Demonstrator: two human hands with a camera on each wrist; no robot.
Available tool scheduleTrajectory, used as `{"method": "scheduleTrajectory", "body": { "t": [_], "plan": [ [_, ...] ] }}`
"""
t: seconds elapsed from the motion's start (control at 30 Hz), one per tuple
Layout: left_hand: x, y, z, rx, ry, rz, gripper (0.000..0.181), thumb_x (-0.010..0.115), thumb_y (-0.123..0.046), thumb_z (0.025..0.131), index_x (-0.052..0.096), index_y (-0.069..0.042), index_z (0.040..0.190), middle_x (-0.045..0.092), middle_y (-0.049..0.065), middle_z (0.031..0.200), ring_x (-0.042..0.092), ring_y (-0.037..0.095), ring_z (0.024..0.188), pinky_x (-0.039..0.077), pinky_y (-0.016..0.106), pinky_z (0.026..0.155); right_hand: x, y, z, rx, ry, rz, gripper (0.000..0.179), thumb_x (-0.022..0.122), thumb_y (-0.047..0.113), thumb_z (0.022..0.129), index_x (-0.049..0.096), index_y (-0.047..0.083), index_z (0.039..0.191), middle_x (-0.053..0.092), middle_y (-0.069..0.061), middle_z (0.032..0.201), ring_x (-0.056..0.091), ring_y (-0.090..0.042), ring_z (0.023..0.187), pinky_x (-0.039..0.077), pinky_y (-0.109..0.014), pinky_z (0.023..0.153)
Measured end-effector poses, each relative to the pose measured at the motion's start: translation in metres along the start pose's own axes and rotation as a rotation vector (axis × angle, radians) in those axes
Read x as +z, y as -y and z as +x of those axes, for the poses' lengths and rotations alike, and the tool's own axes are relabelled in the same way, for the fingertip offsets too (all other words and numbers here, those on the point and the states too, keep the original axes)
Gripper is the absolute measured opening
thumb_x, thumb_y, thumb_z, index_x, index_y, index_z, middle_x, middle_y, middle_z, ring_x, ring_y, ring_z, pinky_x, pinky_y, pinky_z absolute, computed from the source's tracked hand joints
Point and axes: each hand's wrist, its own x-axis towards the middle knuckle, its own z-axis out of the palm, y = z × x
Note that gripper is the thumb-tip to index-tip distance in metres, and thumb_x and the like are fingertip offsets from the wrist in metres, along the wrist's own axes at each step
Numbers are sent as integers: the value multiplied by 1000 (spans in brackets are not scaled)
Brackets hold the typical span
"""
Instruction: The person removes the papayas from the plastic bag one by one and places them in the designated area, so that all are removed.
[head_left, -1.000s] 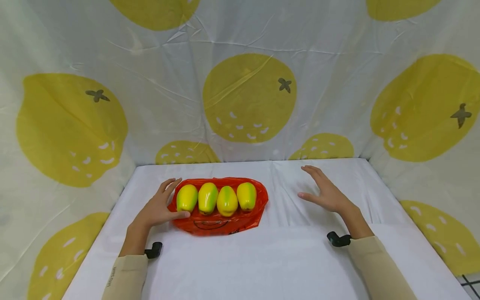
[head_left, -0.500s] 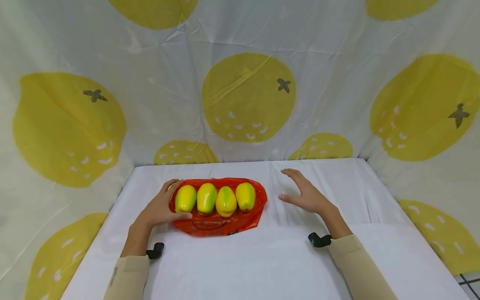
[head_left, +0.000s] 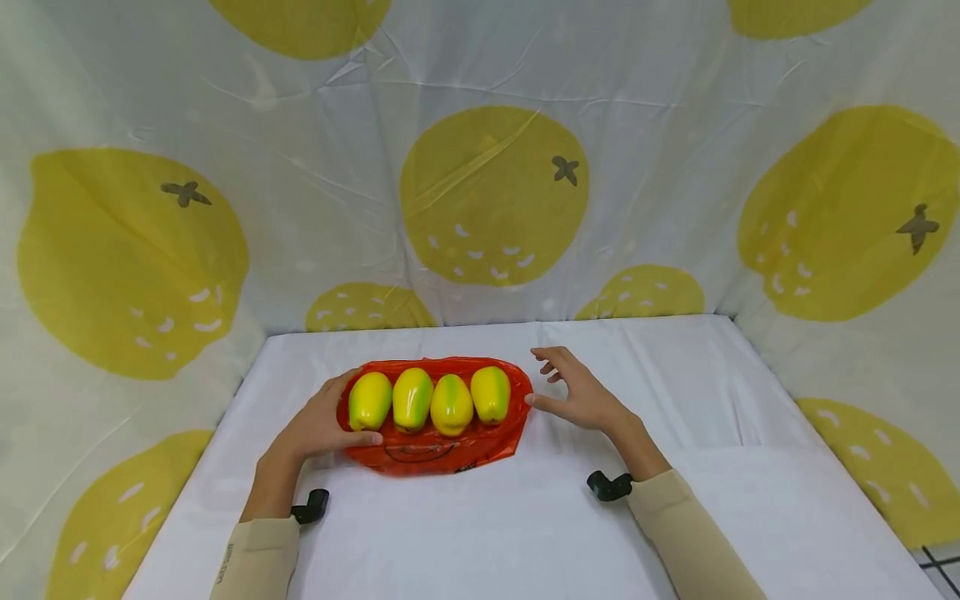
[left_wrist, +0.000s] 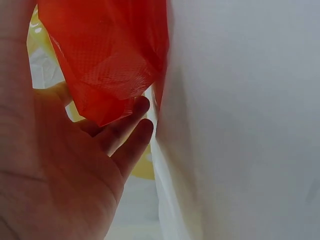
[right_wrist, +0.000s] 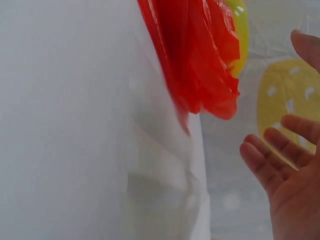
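A red plastic bag [head_left: 420,454] lies on the white-covered desk [head_left: 480,533], nearer the back edge than the front and closer to the left edge than the right; four yellow-green fruits [head_left: 412,400] sit side by side along it, red plastic showing all round them, though whether they are in it or on it I cannot tell; black marks [head_left: 420,452] run across its front.

The left hand [head_left: 322,425] curves about the bag's left end, fingers loosely extended behind, thumb in front by the endmost fruit; how firmly it touches I cannot tell; the right hand [head_left: 585,396] is spread, just beside the bag's right end, its thumb nearest; the right wrist view shows it apart from the plastic.

Beyond the back edge hangs a lemon-printed cloth [head_left: 637,183]; both sleeves [head_left: 690,533] are beige.
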Motion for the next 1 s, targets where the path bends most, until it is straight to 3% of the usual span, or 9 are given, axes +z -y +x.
{"method": "scheduleTrajectory", "body": {
  "t": [0.27,0.47,0.77,1.0],
  "plan": [
    [3,3,-3,26,-4,-15,128,88,-65,65,23,-17,163,35,18,161,40,42,143,43,72,108,21,13,7,18,23,19,79,72,59,89,41,29,155,47,-6,149,56,-19,116,59,-41,92],
    [2,2,-2,29,-11,-8,127,87,-68,65,21,-22,165,34,17,162,41,42,143,42,71,108,29,21,14,22,-6,-6,79,73,59,87,44,28,154,48,1,145,54,-17,111,59,-38,89],
    [3,2,-6,10,27,19,132,86,-69,65,17,-19,166,34,21,162,40,46,143,43,71,108,42,37,17,53,12,-65,87,70,68,85,45,19,153,49,-4,148,52,-24,132,55,-53,104],
    [4,2,0,46,2,-3,130,88,-66,65,19,-22,166,34,19,162,41,44,143,42,71,109,45,39,21,76,54,-82,95,70,73,81,42,19,155,48,-4,146,52,-24,129,51,-53,109]
  ]
}}
